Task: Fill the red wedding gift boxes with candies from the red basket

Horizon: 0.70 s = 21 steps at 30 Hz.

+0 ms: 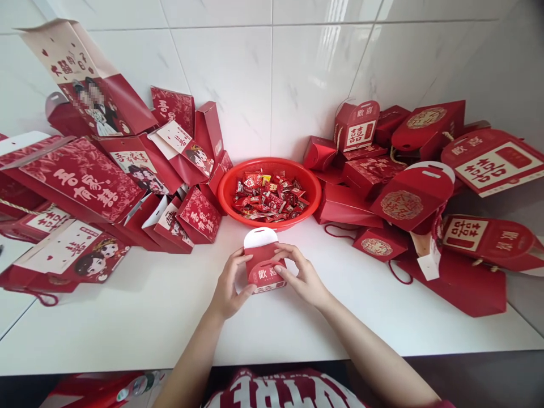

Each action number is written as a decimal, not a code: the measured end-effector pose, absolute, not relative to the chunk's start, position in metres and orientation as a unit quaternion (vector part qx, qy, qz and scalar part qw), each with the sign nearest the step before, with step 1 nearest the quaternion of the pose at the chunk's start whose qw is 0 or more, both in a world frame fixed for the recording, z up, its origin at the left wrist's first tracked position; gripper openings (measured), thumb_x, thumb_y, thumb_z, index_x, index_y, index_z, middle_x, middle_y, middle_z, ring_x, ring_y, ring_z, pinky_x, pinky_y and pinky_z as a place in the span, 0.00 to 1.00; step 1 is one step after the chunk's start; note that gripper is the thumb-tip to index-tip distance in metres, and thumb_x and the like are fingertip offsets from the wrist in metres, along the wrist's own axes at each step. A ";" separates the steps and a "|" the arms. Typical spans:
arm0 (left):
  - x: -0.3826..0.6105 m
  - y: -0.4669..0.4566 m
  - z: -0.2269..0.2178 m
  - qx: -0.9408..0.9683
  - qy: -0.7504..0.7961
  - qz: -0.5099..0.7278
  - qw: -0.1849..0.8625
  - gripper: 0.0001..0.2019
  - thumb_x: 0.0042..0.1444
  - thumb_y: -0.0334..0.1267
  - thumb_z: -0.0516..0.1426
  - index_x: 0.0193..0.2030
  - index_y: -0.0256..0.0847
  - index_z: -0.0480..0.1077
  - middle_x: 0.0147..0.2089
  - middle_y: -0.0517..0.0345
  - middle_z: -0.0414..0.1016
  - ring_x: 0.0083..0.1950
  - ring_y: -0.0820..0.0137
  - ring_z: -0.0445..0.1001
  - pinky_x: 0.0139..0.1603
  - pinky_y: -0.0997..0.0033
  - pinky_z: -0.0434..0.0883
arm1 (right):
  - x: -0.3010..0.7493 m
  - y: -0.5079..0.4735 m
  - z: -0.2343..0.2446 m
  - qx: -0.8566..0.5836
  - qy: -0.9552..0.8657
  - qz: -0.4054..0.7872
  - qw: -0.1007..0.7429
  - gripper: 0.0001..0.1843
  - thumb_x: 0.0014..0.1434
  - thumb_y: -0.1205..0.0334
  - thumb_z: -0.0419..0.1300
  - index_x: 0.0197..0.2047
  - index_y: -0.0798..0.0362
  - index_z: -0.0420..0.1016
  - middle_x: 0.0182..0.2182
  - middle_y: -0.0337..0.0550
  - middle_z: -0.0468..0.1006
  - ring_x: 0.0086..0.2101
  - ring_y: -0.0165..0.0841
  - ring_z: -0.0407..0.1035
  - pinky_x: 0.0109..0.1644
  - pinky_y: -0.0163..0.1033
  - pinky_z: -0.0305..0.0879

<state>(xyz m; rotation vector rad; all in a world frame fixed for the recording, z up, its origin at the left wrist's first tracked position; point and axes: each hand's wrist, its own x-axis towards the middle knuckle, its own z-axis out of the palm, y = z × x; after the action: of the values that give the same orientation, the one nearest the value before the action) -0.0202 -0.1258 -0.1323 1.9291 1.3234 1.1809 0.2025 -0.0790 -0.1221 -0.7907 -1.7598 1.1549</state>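
Note:
A small red gift box with a white handle flap and a white label stands on the white table, just in front of me. My left hand grips its left side with curled fingers. My right hand holds its right side, fingers bent over the top edge. Behind the box sits a red plastic basket filled with several wrapped candies.
A heap of red and white gift boxes and bags lies at the left against the tiled wall. Another heap of red boxes lies at the right, reaching the table's right edge. A bottle shows below the front edge.

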 end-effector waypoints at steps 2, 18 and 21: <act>-0.017 -0.125 -0.132 0.695 0.504 0.442 0.260 0.22 0.59 0.46 0.56 0.58 0.44 0.61 0.66 0.44 0.57 0.68 0.54 0.59 0.65 0.51 0.61 | 0.198 -0.078 -0.128 -0.329 -0.697 0.445 0.456 0.24 0.65 0.57 0.56 0.63 0.46 0.60 0.55 0.48 0.69 0.58 0.38 0.63 0.63 0.49 0.60; -0.010 -0.132 -0.127 0.671 0.488 0.440 0.342 0.31 0.67 0.43 0.46 0.74 0.48 0.40 0.74 0.49 0.47 0.73 0.57 0.52 0.70 0.53 0.57 | 0.194 -0.080 -0.143 -0.304 -0.672 0.476 0.479 0.24 0.60 0.53 0.62 0.57 0.47 0.60 0.57 0.49 0.64 0.59 0.39 0.61 0.65 0.49 0.57; -0.008 -0.135 -0.123 0.693 0.509 0.415 0.298 0.28 0.68 0.41 0.44 0.73 0.50 0.44 0.74 0.51 0.47 0.73 0.59 0.52 0.70 0.53 0.57 | 0.195 -0.085 -0.139 -0.312 -0.694 0.447 0.469 0.14 0.60 0.54 0.62 0.48 0.48 0.69 0.56 0.50 0.65 0.61 0.41 0.59 0.66 0.50 0.55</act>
<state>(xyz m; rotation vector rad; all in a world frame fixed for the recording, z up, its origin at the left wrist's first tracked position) -0.0081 -0.1354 -0.1227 1.8421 1.3519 1.1027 0.1947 -0.0847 -0.1389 -0.7655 -1.7019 1.0963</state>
